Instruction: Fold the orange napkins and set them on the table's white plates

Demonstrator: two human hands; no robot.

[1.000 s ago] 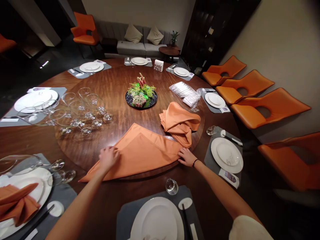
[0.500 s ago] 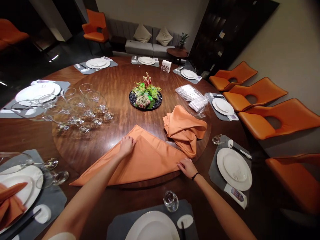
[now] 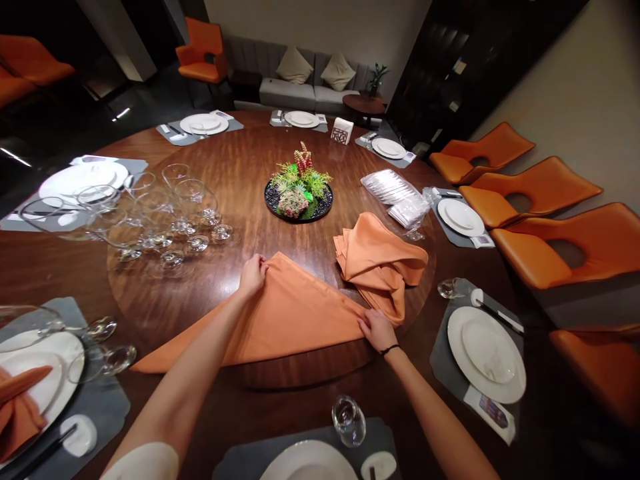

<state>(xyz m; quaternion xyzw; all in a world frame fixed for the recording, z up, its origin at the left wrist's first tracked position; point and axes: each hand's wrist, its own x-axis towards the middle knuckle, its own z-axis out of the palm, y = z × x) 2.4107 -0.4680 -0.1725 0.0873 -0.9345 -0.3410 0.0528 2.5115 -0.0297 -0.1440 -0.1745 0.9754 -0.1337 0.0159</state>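
Note:
An orange cloth napkin point(image 3: 295, 313), folded into a triangle, lies on the round wooden turntable in front of me. My left hand point(image 3: 253, 275) pinches its upper left edge near the top corner. At its right corner, my right hand point(image 3: 376, 329) grips the cloth between thumb and fingers. Just beyond the right hand is a stack of folded orange napkins point(image 3: 380, 257). Part of the triangle's left side is hidden under my left forearm.
Several wine glasses point(image 3: 173, 220) stand at left on the turntable. A plant centrepiece point(image 3: 299, 190) sits in the middle, with plastic-wrapped packets point(image 3: 393, 193) to its right. Place settings ring the table, including a near plate point(image 3: 310, 463) and a small glass point(image 3: 349, 421). Orange chairs point(image 3: 565, 250) stand at right.
My left hand has shifted slightly up to the napkin's upper edge and now pinches it. My right hand stays at the right corner. The view has moved slightly.

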